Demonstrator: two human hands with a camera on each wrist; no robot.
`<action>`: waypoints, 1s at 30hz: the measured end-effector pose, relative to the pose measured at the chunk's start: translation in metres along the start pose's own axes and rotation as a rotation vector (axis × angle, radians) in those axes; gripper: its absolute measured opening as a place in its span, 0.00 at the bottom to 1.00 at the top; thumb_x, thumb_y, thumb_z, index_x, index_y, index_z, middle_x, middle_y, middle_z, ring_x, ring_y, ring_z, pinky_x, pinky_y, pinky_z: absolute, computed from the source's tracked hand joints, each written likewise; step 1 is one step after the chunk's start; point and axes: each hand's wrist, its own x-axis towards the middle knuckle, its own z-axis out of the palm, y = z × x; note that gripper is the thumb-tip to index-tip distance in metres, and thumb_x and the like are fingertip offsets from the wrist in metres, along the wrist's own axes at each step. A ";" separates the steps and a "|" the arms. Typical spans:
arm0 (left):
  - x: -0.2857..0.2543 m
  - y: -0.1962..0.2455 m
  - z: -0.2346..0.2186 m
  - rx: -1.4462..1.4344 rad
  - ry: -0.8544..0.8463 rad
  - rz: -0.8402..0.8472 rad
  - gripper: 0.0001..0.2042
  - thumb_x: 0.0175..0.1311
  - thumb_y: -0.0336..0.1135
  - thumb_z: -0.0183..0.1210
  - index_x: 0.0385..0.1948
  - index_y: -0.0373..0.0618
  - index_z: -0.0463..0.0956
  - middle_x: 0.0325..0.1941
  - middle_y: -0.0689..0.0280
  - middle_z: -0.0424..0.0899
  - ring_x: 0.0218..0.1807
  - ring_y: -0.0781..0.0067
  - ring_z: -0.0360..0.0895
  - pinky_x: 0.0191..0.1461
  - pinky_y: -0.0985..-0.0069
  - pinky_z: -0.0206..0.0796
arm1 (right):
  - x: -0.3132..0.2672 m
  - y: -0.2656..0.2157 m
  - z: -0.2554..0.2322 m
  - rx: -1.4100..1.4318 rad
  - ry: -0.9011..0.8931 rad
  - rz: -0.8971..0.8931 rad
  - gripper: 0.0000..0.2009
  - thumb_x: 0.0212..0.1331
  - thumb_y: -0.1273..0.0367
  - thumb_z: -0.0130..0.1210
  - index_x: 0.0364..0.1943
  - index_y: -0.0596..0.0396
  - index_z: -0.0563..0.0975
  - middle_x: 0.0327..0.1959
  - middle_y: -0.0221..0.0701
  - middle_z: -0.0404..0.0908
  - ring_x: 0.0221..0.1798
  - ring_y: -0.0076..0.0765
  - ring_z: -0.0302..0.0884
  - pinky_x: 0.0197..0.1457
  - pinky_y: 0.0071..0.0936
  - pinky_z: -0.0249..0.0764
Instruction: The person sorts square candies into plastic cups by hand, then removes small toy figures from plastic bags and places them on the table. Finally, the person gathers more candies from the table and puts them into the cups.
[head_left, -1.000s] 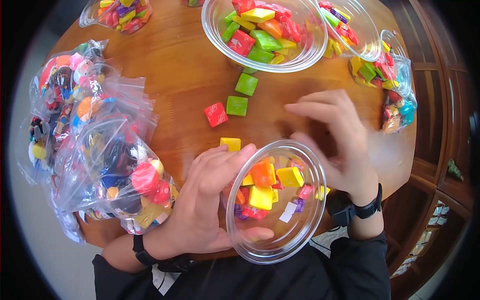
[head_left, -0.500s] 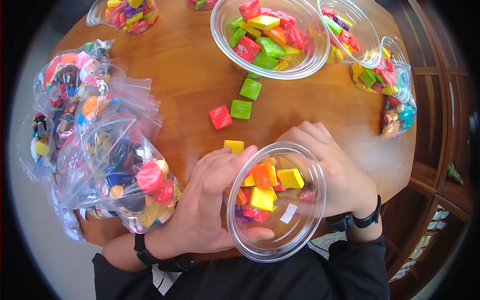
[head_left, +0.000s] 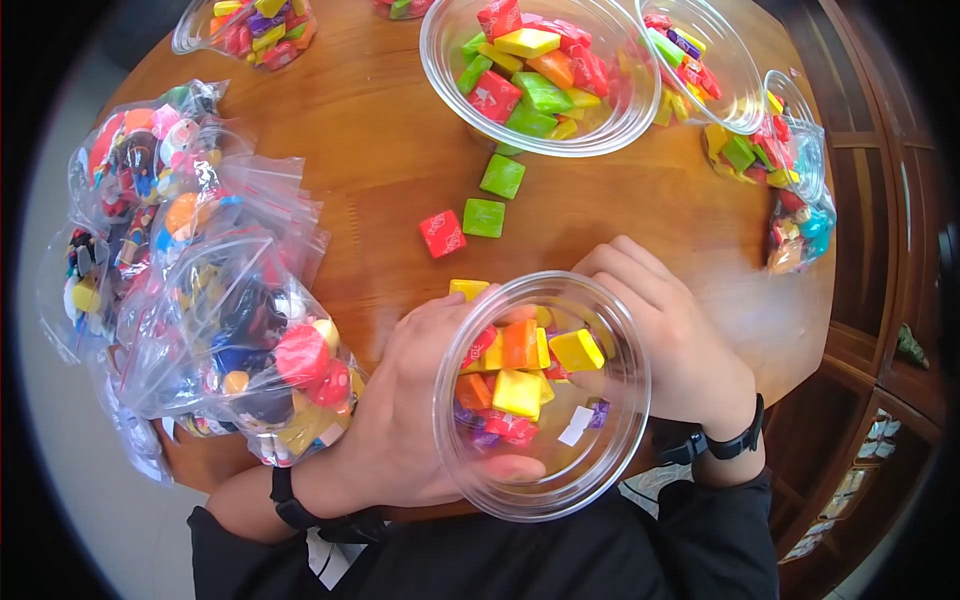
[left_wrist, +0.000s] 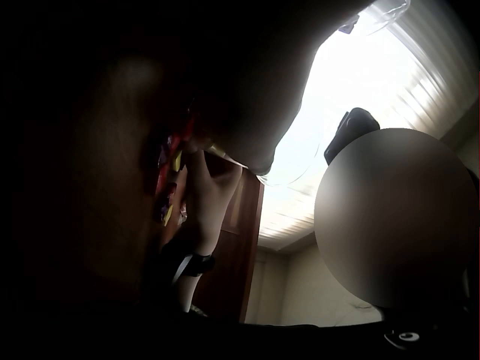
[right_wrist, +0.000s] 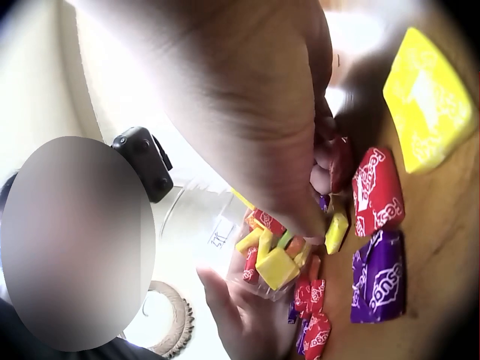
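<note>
My left hand [head_left: 405, 405] grips a clear plastic tub [head_left: 560, 470] from its left side, tilted so that its mouth faces the head camera. Inside lie wrapped candies, among them a yellow candy [head_left: 517, 393] and an orange candy [head_left: 520, 343]. Just right of the tub is my right hand [head_left: 668, 345], its fingertips mostly hidden behind the tub wall. In the right wrist view, its curled fingers pinch a red-wrapped candy [right_wrist: 342, 163] close over the table. A yellow candy [right_wrist: 427, 105], a red candy [right_wrist: 378, 191] and a purple candy [right_wrist: 378, 277] lie beside that hand. The left wrist view is mostly dark.
Two green candies, a red candy [head_left: 442, 233] and a yellow candy [head_left: 468, 288] lie beyond the tub. A larger candy tub [head_left: 640, 110] stands at the back, with more tubs to its right. Plastic bags of small figures [head_left: 230, 330] crowd the table's left side.
My right hand has come down from above the table to behind the tub's right side, its fingers curling in. The tub has shifted slightly left in my left hand.
</note>
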 end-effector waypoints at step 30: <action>0.010 0.004 -0.009 0.113 -0.041 0.118 0.54 0.56 0.53 0.84 0.79 0.42 0.58 0.76 0.48 0.78 0.73 0.43 0.78 0.78 0.39 0.65 | 0.003 0.003 0.012 0.242 0.325 0.280 0.14 0.68 0.73 0.68 0.57 0.55 0.85 0.50 0.36 0.81 0.50 0.36 0.79 0.54 0.33 0.76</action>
